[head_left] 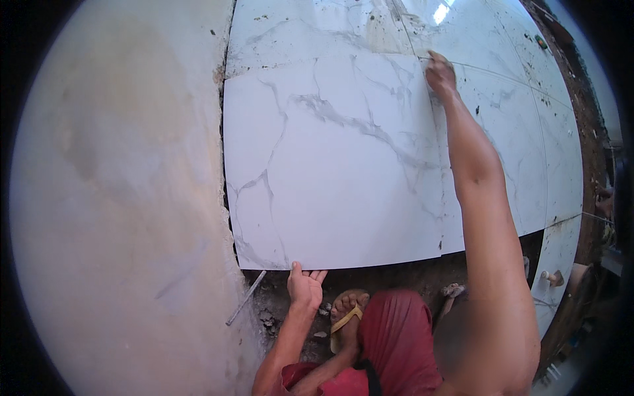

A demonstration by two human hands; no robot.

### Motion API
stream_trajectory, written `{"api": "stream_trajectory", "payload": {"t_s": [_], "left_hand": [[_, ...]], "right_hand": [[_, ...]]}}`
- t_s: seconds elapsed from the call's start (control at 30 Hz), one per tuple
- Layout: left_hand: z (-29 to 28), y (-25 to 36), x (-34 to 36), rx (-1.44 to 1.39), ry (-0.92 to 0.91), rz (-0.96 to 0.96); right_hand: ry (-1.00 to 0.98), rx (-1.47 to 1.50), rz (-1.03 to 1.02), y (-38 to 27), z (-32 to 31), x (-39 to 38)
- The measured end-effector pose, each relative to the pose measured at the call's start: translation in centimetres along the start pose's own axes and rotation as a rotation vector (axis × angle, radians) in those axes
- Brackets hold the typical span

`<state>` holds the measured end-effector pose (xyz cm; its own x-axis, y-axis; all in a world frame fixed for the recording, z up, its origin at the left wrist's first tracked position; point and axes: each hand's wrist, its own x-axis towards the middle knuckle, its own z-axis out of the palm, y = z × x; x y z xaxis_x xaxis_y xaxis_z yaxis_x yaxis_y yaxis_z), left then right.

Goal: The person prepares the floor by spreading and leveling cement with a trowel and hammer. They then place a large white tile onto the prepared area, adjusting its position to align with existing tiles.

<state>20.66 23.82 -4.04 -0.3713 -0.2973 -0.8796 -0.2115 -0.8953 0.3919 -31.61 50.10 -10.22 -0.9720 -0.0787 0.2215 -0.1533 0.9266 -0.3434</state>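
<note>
A large white floor tile (pixel 330 171) with grey marble-like veins lies in front of me, its left side along the wall. My left hand (pixel 306 288) grips its near edge close to the left corner, thumb up at the edge and fingers under it. Stretched far forward, my right hand (pixel 441 71) is at the tile's far right corner, over the joint with the neighbouring tiles. Its fingers are curled together, and whatever they may hold is too small to make out. A thin metal rod (pixel 246 298) leans near the tile's near left corner.
A plastered wall (pixel 119 165) fills the left side. Dirt-specked laid tiles (pixel 502 132) extend beyond and to the right. Bare, rough ground (pixel 271 310) shows below the near edge, beside my sandalled foot (pixel 348 313). A small knob-like tool (pixel 553 278) rests on a tile at right.
</note>
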Motion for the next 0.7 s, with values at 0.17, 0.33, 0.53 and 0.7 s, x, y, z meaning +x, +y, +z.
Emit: {"api": "stream_trajectory", "payload": {"t_s": [0.17, 0.33, 0.53, 0.7], "left_hand": [[-0.5, 0.5, 0.4, 0.032, 0.071, 0.022], [0.2, 0.9, 0.6, 0.036, 0.114, -0.041], [0.5, 1.8, 0.7, 0.053, 0.083, -0.074], [0.5, 2.6, 0.5, 0.024, 0.048, -0.080]], "right_hand": [[-0.198, -0.076, -0.035, -6.2, 1.0, 1.8], [-0.153, 0.087, 0.047, -2.5, 1.9, 2.4], [-0.156, 0.148, 0.161, -3.1, 1.6, 2.8], [-0.138, 0.107, 0.061, -2.7, 1.3, 0.4]]}}
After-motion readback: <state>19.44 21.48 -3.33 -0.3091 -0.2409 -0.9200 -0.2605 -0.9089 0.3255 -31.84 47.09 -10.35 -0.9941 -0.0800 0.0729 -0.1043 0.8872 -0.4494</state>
